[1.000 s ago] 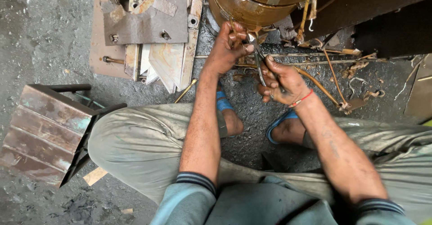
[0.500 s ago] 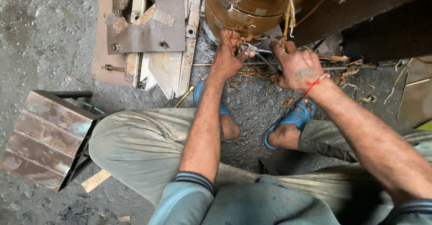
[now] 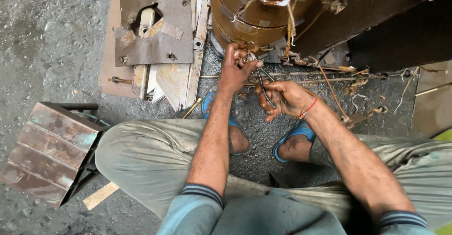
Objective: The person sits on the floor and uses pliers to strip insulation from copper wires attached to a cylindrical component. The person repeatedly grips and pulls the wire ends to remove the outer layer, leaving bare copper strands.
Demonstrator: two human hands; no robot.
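The person squats on a rough grey floor point(image 3: 52, 37), both arms stretched forward between the knees. The right hand point(image 3: 285, 98) is clenched around the handles of a pair of pliers point(image 3: 264, 85), whose dark handles slant up and to the left out of the fist toward the left hand. The left hand point(image 3: 238, 68) is closed in a pinch on thin wire ends point(image 3: 246, 56) just under the bottom edge of a large brown wound coil point(image 3: 254, 11); the pliers' tip lies right beside those fingers, though whether it bites the wire cannot be told. A red thread circles the right wrist.

Long thin rods point(image 3: 301, 79) lie across the floor behind the hands. Blue sandals point(image 3: 292, 136) show below them. To the left lie stacked metal plates point(image 3: 155, 32) with bolt holes, and nearer the person stands a low slatted metal stool point(image 3: 49, 148).
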